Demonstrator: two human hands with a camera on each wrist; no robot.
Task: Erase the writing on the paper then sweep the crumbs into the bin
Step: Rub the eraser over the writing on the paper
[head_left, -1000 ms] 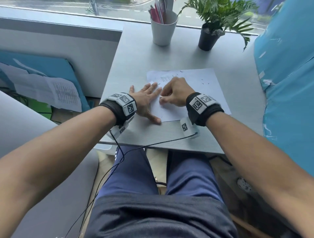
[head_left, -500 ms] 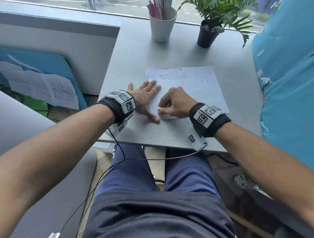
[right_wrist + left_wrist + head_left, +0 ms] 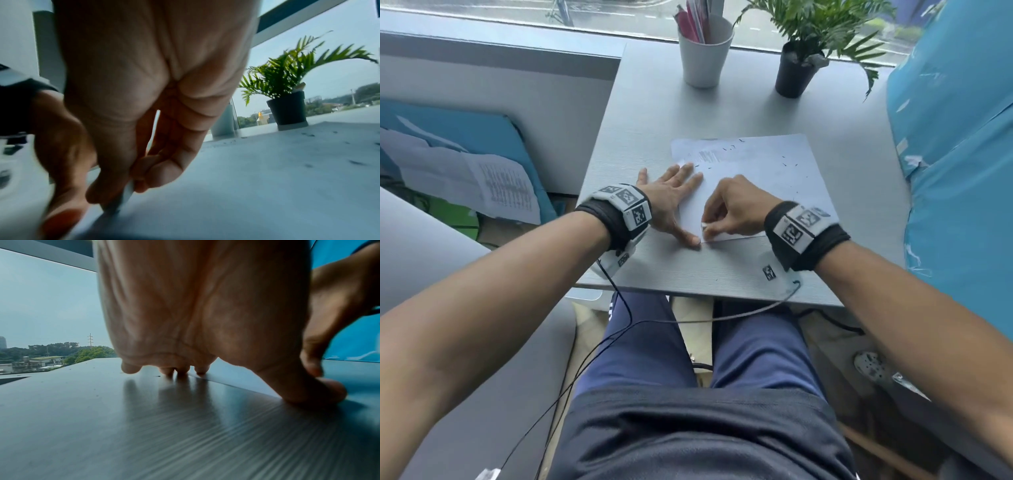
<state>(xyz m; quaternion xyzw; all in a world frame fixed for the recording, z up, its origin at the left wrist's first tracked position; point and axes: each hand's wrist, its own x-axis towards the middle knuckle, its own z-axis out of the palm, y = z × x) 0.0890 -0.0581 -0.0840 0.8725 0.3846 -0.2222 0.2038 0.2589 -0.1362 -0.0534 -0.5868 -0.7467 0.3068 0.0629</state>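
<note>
Head view. Left hand (image 3: 671, 202) laid flat, fingers straight and spread, thumb out toward the near left corner of the paper (image 3: 760, 178); fingertips over the sheet's left edge, palm on the grey table (image 3: 640, 113). Right hand (image 3: 736, 209) curled, pinching a small white eraser (image 3: 703, 226) against the sheet just inside its near left corner, beside the left thumb. Sheet lying with its long axis across the table, slightly skewed. Faint writing (image 3: 707, 156) remaining at the far left corner; dark crumbs (image 3: 789, 163) scattered over the far part. White cup (image 3: 704, 51) of pens and potted plant (image 3: 796, 70) standing at the far edge by the window.

Left wrist view. Left hand (image 3: 195, 308) seen from beneath the palm, fingertips (image 3: 201, 369) pressed down at the sheet's edge, thumb flat on the table (image 3: 144, 426). Right hand (image 3: 337, 313) close at right, blurred.

Right wrist view. Right hand (image 3: 144, 81) angled steeply down, thumb and fingers closed round the eraser (image 3: 126, 196), its long axis tilted, lower end on the paper (image 3: 257, 186). Crumbs (image 3: 356, 162) on the far part of the sheet. Potted plant (image 3: 287, 107) beyond.
</note>
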